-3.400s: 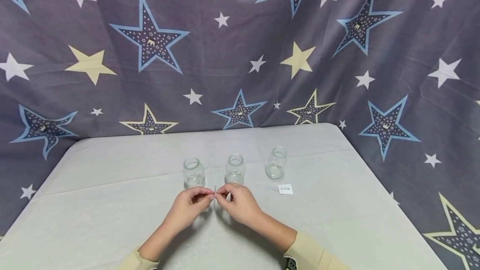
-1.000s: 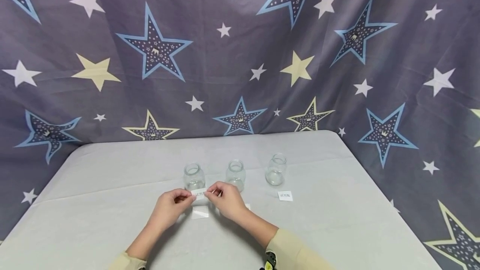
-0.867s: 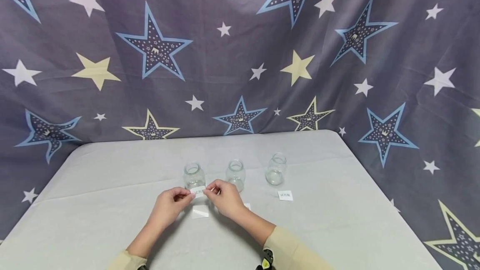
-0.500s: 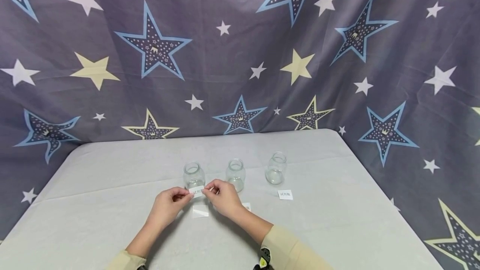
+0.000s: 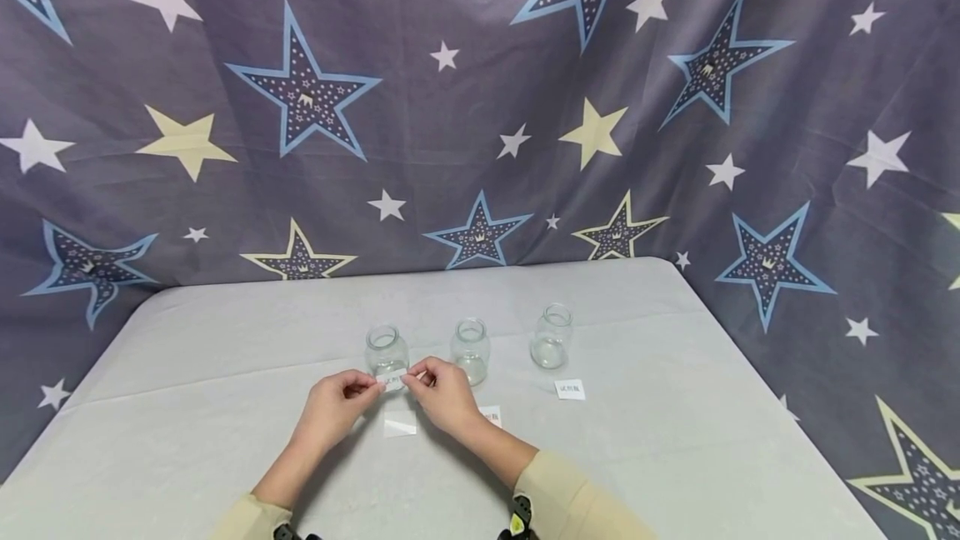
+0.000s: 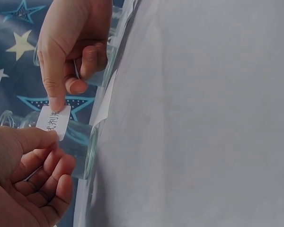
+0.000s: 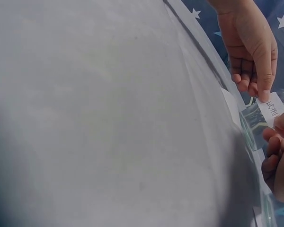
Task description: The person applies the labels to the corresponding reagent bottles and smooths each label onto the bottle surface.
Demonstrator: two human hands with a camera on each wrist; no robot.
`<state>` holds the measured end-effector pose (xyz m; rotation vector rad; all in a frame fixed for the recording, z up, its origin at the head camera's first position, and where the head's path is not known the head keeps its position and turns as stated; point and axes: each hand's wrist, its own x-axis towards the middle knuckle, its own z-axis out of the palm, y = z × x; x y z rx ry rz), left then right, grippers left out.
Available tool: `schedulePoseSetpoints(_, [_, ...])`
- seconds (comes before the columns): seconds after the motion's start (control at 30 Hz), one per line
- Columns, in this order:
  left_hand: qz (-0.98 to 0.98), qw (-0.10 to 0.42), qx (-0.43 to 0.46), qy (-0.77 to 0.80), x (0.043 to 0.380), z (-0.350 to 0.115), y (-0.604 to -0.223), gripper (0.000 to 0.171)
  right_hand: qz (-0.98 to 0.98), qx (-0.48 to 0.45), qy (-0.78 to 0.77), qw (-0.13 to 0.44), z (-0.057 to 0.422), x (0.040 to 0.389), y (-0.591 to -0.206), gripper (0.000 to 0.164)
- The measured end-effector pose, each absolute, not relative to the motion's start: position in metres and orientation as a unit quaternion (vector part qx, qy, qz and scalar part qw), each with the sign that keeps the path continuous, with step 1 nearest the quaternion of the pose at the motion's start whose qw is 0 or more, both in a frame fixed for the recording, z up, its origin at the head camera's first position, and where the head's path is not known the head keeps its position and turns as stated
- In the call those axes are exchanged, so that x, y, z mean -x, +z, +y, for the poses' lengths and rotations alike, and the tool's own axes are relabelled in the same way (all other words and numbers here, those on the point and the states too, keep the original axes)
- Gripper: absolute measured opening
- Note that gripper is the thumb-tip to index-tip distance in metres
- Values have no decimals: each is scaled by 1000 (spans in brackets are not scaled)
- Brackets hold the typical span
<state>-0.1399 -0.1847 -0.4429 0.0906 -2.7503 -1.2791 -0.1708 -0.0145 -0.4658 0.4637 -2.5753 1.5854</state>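
Observation:
A small white label (image 5: 391, 379) with handwritten characters is stretched between both hands, in front of the leftmost clear glass jar (image 5: 386, 343). My left hand (image 5: 334, 407) pinches its left end between thumb and fingers, and my right hand (image 5: 447, 400) pinches the right end. In the left wrist view the label (image 6: 55, 122) overlaps the jar's side; whether it touches the glass along its whole length I cannot tell. A blank whitish slip (image 5: 400, 423) lies on the table just below the hands. The right wrist view also shows the label (image 7: 271, 108) between the fingertips.
Two more open glass jars stand in the row: a middle jar (image 5: 471, 348) and a right jar (image 5: 551, 340). One written label (image 5: 570, 390) lies before the right jar; another label (image 5: 491, 415) is partly covered by my right forearm. A star-patterned curtain (image 5: 480, 140) hangs behind the white-covered table (image 5: 675, 440).
Earlier, both hands' fingertips met over the table around something thin. They have since moved left, holding the label spread before the left jar, then shifted it slightly left. The slip below came into view.

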Motion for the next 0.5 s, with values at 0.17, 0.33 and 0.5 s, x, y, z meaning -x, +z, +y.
schedulePoseSetpoints(0.17, [-909,58,-27,-413,141,-185,-442,13,-840,-146,521,47,-16,172,-466,13])
schedulePoseSetpoints(0.33, [-912,59,-27,-406,142,-186,-440,14,-838,-139,525,55,-18,171,-467,12])
schedulePoseSetpoints(0.5, [-913,55,-31,-404,143,-187,-440,15,-840,-133,522,63,-21,172,-468,12])
